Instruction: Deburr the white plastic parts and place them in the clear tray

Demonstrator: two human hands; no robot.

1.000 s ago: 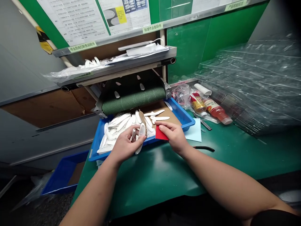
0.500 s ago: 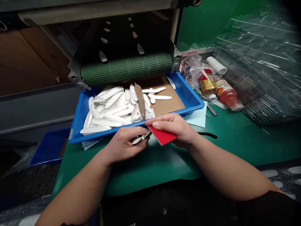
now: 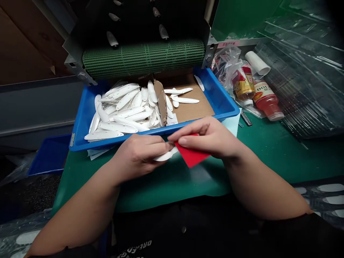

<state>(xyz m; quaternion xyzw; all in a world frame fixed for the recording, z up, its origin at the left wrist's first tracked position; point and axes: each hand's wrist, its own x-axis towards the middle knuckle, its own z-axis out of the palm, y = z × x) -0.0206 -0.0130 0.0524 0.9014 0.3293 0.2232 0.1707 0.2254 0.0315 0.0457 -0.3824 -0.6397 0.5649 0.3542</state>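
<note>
My left hand (image 3: 143,152) is closed round a white plastic part (image 3: 164,156), elongated and rounded, whose end sticks out past the fingers. My right hand (image 3: 208,138) pinches a flat red square pad (image 3: 192,154) between thumb and fingers. The pad's left corner is up against the white part, and my right fingertips reach almost to my left fingers. Just beyond both hands stands a blue tray (image 3: 185,125). A heap of similar white plastic parts (image 3: 126,102) fills its left side, and a few more lie on cardboard (image 3: 185,111) at the right.
Above the tray runs a green mesh conveyor (image 3: 145,59) carrying white parts. To the right are a red-liquid bottle (image 3: 266,100), a yellow-labelled bottle (image 3: 244,86), a white roll (image 3: 257,63), a box cutter (image 3: 246,118) and stacked clear plastic trays (image 3: 309,82). A second blue bin (image 3: 48,154) is lower left.
The view has tipped downward, so the tray and conveyor sit higher in the picture. My left hand has turned, showing more of the white part. The red pad is still in my right hand.
</note>
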